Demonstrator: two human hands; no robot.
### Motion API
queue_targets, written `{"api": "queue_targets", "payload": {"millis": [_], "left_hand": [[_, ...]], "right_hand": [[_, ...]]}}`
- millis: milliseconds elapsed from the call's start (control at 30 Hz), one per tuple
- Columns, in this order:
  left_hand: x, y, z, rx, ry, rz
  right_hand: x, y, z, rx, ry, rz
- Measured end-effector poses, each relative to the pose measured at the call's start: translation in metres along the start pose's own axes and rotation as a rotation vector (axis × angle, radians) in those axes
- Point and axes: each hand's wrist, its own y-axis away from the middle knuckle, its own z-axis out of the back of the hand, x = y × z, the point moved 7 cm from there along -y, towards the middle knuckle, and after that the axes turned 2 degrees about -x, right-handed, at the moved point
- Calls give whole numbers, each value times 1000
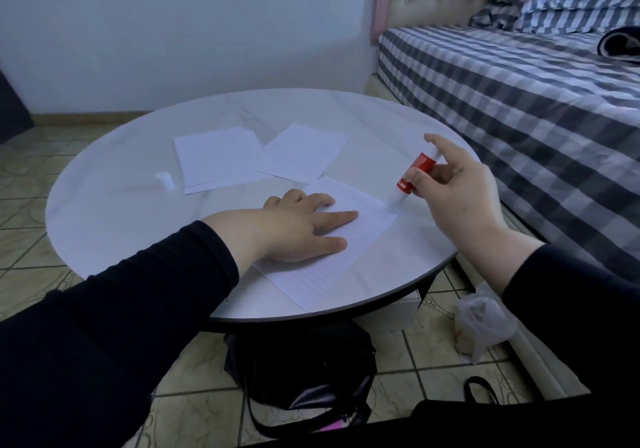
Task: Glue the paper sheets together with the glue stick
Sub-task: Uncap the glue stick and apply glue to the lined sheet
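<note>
Left hand (301, 226) lies flat, fingers straight, pressing the thin white lined paper sheet (332, 257) to the round white marble-look table (104, 205); right hand (460, 198) grips the red-and-white cylindrical glue stick (410, 179), tip down on the sheet's corner just beyond the left fingertips. Sheet judged light, limp and prone to sliding or creasing, so best held flat near the glued edge; stick rigid, best held mid-barrel

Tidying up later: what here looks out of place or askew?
Little stands out. The glue stick's cap stands loose on the table, left of the spare sheets. The sheet being glued lies askew, one corner near the table's edge.
</note>
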Motion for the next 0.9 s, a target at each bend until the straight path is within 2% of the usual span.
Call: {"api": "queue_targets", "payload": {"millis": [100, 200, 333, 433, 533, 667, 800, 900], "left_hand": [[-1, -1, -1, -10, -9, 16], [-4, -3, -1, -24, -20, 39], [-4, 0, -3, 0, -29, 33], [0, 1, -2, 9, -18, 26], [-1, 3, -1, -24, -24, 14], [-1, 4, -3, -38, -48, 19], [1, 4, -6, -61, -40, 30], [-1, 6, -4, -109, -4, 9]], "right_hand": [[6, 10, -15, 114, -93, 17], [3, 17, -29, 197, -44, 35], [3, 12, -19, 135, 45, 24], [8, 11, -11, 75, -14, 27], [18, 20, -18, 142, -94, 46], [20, 33, -32, 235, 36, 55], [17, 28, -21, 161, 100, 48], [22, 33, -19, 126, 25, 52]]}}
